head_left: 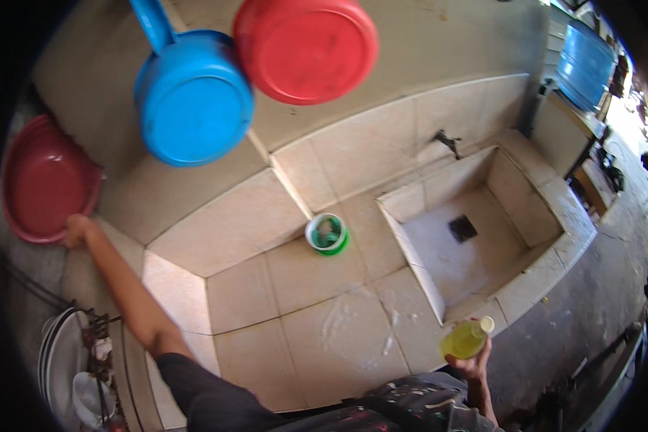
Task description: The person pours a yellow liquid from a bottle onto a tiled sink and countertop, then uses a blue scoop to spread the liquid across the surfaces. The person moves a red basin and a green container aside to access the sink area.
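Stretched out to the far left, my left hand (78,232) is closed on the rim of a dark red plastic basin (49,180), its fingers partly hidden by distance and angle. The basin is tilted so its inside faces me. At the lower right my right hand (475,366) is wrapped round a bottle of yellow-green liquid (465,340) with a white cap, held just off the sink's near edge. On the tiled counter (245,306) between my arms stands a small white-and-green tub (327,234) with green scrubbing stuff inside. Smears of white foam lie on the nearer tiles.
A tiled sink (511,245) with a dark drain and a black tap (448,142) is at the right. A blue dipper (194,101) and a red basin (306,47) hang on the wall. Plates (61,353) stand in a rack lower left; a blue water jug (585,66) sits far right.
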Available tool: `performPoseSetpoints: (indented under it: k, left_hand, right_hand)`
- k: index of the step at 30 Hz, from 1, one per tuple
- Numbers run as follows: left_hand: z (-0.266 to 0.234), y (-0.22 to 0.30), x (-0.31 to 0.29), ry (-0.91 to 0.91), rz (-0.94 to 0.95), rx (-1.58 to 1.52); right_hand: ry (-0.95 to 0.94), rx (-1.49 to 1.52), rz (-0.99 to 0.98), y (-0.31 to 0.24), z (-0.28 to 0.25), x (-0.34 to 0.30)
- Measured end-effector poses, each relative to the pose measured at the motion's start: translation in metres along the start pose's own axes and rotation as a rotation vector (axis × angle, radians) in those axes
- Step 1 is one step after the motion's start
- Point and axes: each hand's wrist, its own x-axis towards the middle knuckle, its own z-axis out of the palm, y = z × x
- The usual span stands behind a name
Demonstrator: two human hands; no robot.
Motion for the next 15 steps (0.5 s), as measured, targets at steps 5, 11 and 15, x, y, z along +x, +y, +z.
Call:
performPoseSetpoints:
  k: [5,11,15]
  left_hand:
    - [-0.110,0.044,-0.062,-0.017,-0.123,-0.482]
    - [-0.164,0.047,-0.101,-0.001,-0.016,-0.543]
    - [-0.186,0.039,-0.108,-0.028,0.005,-0.508]
  right_hand:
    - [-0.029,0.009,0.058,-0.005,0.003,0.005]
    - [-0.037,-0.020,0.027,-0.010,0.005,0.016]
    - [-0.060,0.014,0.031,-0.014,0.010,0.021]
